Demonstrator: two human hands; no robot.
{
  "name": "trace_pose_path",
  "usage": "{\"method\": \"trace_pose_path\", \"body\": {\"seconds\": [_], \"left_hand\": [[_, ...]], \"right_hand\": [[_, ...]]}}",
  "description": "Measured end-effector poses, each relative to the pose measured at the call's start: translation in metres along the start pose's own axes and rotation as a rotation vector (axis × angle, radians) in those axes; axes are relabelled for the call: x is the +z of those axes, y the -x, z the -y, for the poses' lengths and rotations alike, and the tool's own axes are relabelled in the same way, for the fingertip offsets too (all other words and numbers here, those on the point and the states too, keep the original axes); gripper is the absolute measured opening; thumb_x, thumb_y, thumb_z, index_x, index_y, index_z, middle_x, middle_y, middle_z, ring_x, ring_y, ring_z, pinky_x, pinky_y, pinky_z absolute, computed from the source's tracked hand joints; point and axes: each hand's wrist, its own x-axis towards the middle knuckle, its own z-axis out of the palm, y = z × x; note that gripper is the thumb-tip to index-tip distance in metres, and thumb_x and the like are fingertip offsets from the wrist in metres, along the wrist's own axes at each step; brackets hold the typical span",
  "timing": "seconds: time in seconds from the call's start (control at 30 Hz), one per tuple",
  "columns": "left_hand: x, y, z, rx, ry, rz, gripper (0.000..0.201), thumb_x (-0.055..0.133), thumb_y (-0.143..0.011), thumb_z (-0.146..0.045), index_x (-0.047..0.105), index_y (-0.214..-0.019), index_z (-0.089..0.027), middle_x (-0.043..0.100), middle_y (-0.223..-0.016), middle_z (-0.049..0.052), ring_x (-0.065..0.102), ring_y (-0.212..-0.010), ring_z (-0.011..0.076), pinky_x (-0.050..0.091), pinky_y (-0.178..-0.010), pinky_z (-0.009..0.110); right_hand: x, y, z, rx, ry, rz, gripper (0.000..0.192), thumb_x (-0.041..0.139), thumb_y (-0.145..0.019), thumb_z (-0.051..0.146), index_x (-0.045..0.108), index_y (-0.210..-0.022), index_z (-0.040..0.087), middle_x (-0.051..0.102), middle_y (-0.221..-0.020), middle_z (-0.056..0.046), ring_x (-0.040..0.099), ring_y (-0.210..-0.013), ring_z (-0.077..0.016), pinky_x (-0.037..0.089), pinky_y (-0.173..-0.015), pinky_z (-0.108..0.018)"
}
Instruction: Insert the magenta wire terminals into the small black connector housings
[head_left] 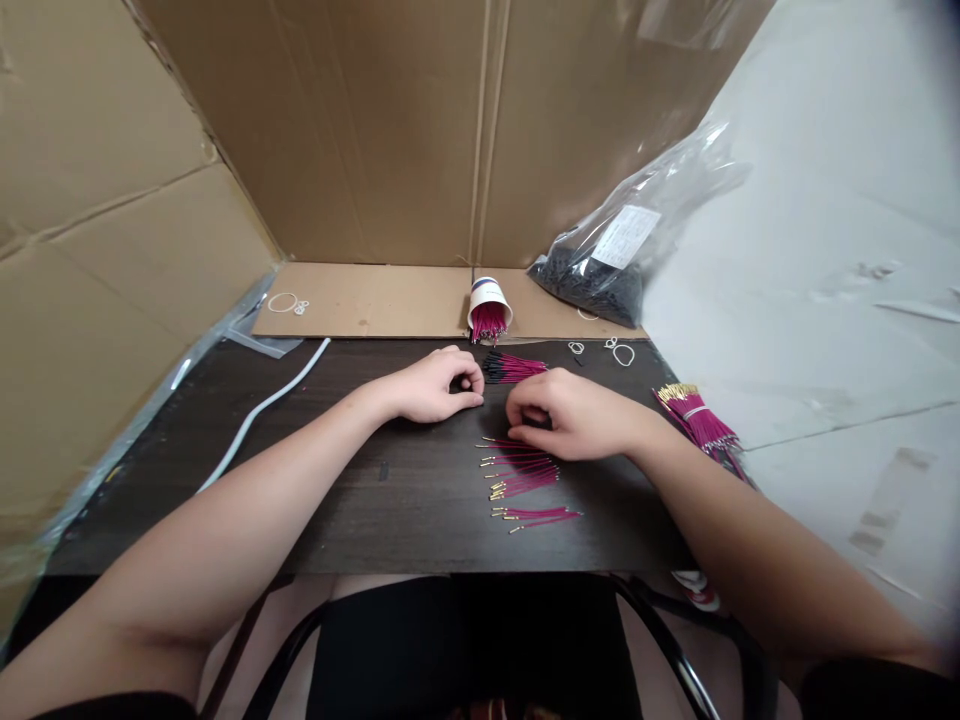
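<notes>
My left hand (437, 385) rests on the dark table (337, 480), fingers curled, pinching a small black piece at the end of a bunch of magenta wires (517, 367) lying just to its right. My right hand (570, 415) lies palm down over the far end of a loose spread of magenta wires with gold terminals (521, 475), fingertips pressing on them. Whether it grips one wire I cannot tell. Both forearms reach in from the bottom corners.
A tipped paper cup (489, 305) full of magenta wires lies behind the hands. A clear bag of black parts (600, 270) sits at back right, another wire bundle (697, 415) at the table's right edge. A white strip (262, 410) lies left. Cardboard walls surround the table.
</notes>
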Motion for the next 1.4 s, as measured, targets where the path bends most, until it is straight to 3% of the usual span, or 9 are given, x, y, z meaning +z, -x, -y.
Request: {"method": "trace_pose_path", "body": {"seconds": [0.1, 0.3, 0.43, 0.67, 0.87, 1.03, 1.3, 1.4], "left_hand": [[0.005, -0.001, -0.004, -0.009, 0.027, -0.027, 0.017, 0.072, -0.093, -0.036, 0.074, -0.094, -0.018, 0.071, -0.102, 0.009, 0.061, -0.102, 0.0240, 0.045, -0.092, 0.037], [0.011, -0.003, -0.014, -0.091, 0.113, -0.042, 0.022, 0.073, -0.091, -0.039, 0.076, -0.095, -0.017, 0.068, -0.088, 0.004, 0.052, -0.077, 0.0175, 0.041, -0.073, 0.033], [0.013, -0.004, -0.013, -0.108, 0.155, -0.078, 0.023, 0.075, -0.089, -0.040, 0.077, -0.094, -0.017, 0.069, -0.084, 0.003, 0.049, -0.075, 0.0164, 0.040, -0.069, 0.032], [0.015, -0.005, -0.012, -0.082, 0.286, -0.118, 0.020, 0.076, -0.089, -0.031, 0.082, -0.102, -0.016, 0.079, -0.098, 0.007, 0.062, -0.081, 0.0172, 0.046, -0.076, 0.033], [0.014, -0.005, -0.012, -0.093, 0.248, -0.107, 0.022, 0.078, -0.091, -0.033, 0.088, -0.104, -0.018, 0.081, -0.096, 0.007, 0.061, -0.078, 0.0176, 0.046, -0.074, 0.033], [0.015, -0.006, -0.009, -0.109, 0.289, -0.113, 0.020, 0.078, -0.092, -0.033, 0.086, -0.102, -0.017, 0.082, -0.097, 0.007, 0.064, -0.077, 0.0161, 0.047, -0.073, 0.031], [0.016, -0.005, -0.009, -0.175, 0.417, -0.071, 0.025, 0.074, -0.099, -0.038, 0.079, -0.104, -0.014, 0.082, -0.093, 0.009, 0.077, -0.087, 0.0199, 0.054, -0.086, 0.034], [0.016, -0.005, -0.010, -0.188, 0.419, -0.061, 0.026, 0.073, -0.100, -0.039, 0.078, -0.104, -0.014, 0.083, -0.094, 0.009, 0.076, -0.084, 0.0192, 0.053, -0.083, 0.033]], "right_hand": [[0.005, 0.000, 0.005, -0.006, 0.013, 0.061, 0.013, 0.077, -0.096, 0.004, 0.070, -0.091, 0.013, 0.062, -0.086, 0.001, 0.051, -0.076, -0.0116, 0.035, -0.070, -0.027], [0.012, -0.002, 0.003, 0.030, 0.031, 0.114, 0.015, 0.076, -0.094, -0.002, 0.073, -0.094, 0.012, 0.065, -0.091, -0.001, 0.054, -0.078, -0.0128, 0.035, -0.071, -0.026], [0.012, -0.002, 0.003, 0.052, 0.050, 0.118, 0.013, 0.073, -0.097, -0.001, 0.072, -0.094, 0.012, 0.067, -0.096, -0.002, 0.056, -0.081, -0.0136, 0.036, -0.072, -0.026], [0.013, -0.002, 0.002, 0.048, 0.073, 0.109, 0.012, 0.077, -0.097, 0.002, 0.072, -0.096, 0.013, 0.067, -0.096, -0.002, 0.056, -0.081, -0.0139, 0.036, -0.072, -0.027], [0.016, -0.003, 0.004, 0.086, 0.182, 0.149, 0.010, 0.071, -0.107, 0.009, 0.069, -0.097, 0.012, 0.067, -0.099, -0.005, 0.059, -0.086, -0.0174, 0.040, -0.080, -0.030], [0.020, -0.002, 0.008, 0.065, 0.340, 0.153, 0.015, 0.068, -0.111, 0.017, 0.065, -0.098, 0.012, 0.065, -0.098, -0.008, 0.057, -0.089, -0.0215, 0.039, -0.086, -0.035], [0.017, -0.002, 0.006, 0.058, 0.294, 0.128, 0.011, 0.067, -0.108, 0.012, 0.067, -0.097, 0.013, 0.065, -0.099, -0.006, 0.059, -0.092, -0.0206, 0.038, -0.090, -0.035], [0.017, -0.001, 0.007, 0.053, 0.326, 0.136, 0.012, 0.066, -0.109, 0.013, 0.068, -0.098, 0.013, 0.065, -0.098, -0.006, 0.059, -0.091, -0.0208, 0.037, -0.090, -0.036]]}}
